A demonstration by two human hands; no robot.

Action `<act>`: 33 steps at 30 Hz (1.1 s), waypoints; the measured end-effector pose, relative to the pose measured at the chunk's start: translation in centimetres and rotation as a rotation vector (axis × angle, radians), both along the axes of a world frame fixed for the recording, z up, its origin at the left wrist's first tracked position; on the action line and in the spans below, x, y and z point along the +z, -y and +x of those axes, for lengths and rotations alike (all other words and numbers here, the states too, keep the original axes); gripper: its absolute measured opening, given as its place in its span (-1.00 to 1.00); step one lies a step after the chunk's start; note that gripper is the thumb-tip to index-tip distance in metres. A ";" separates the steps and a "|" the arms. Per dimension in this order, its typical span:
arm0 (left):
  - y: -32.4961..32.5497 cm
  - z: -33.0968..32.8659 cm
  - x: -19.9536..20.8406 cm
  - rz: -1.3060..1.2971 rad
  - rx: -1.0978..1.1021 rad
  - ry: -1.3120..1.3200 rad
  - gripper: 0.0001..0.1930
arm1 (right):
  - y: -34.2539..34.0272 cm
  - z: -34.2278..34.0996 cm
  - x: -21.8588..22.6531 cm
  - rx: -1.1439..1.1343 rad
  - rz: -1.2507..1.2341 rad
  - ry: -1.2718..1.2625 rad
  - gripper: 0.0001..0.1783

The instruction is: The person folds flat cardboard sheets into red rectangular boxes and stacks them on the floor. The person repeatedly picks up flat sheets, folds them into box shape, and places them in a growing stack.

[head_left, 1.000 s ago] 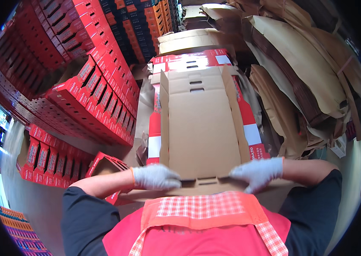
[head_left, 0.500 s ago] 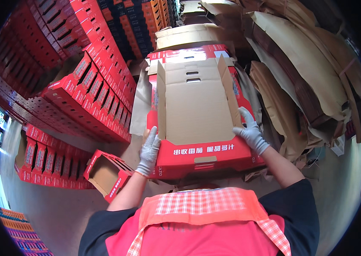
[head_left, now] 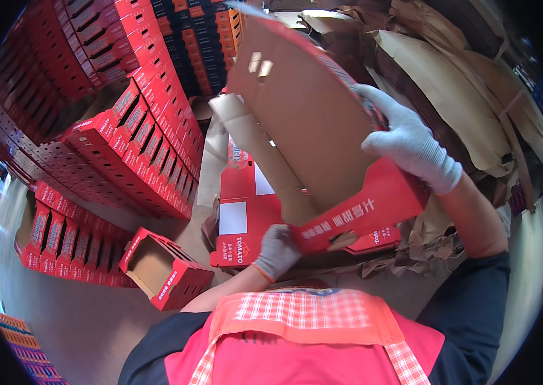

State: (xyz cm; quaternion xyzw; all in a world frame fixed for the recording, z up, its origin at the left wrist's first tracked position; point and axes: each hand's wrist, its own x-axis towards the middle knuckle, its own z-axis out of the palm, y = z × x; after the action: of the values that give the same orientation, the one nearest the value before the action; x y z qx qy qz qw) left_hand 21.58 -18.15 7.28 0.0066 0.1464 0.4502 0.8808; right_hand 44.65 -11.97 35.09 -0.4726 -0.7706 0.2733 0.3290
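An open red cardboard box [head_left: 310,122], brown inside, is tilted on its side in front of me, its right side raised high. My right hand [head_left: 406,138], in a grey-white glove, is closed on the raised right wall. Lower down, my left hand [head_left: 278,249], gloved too, grips the box's near left corner. Beneath the box lies flat red cardboard [head_left: 233,176] with white patches, partly hidden by it.
Tall stacks of red boxes [head_left: 149,122] rise at the left, with a lower row [head_left: 72,247] in front. A few nested red boxes [head_left: 165,266] sit on the floor. Brown paper-wrapped bundles [head_left: 445,96] crowd the right. Dark and orange stacks [head_left: 197,45] stand behind.
The box lay level between my hands; now it is tipped up, right side highest. My right hand rose with it, and my left moved right and toward me. Flat red cardboard underneath is uncovered.
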 end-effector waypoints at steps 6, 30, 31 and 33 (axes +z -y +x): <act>1.0 -0.7 0.9 0.799 -0.689 -0.778 -0.63 | 1.5 -9.5 0.5 0.231 0.378 0.420 -0.47; -10.4 -1.3 25.3 1.957 0.096 -1.916 -0.14 | -4.6 -2.6 0.2 -0.008 0.567 0.855 -0.66; -10.4 -1.4 24.9 1.983 0.183 -1.924 -0.14 | -5.0 -3.5 0.0 0.000 0.729 0.914 -0.67; -9.9 -1.8 23.8 1.969 0.240 -1.909 -0.11 | -6.1 -5.4 -1.0 -0.061 0.486 0.795 -0.68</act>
State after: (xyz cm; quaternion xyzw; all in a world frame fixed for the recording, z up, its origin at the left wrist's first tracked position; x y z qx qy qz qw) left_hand 19.79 -8.30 31.07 0.9133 0.3121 0.2603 0.0272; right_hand 39.27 -5.89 34.13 -0.4723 -0.8643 -0.1273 0.1173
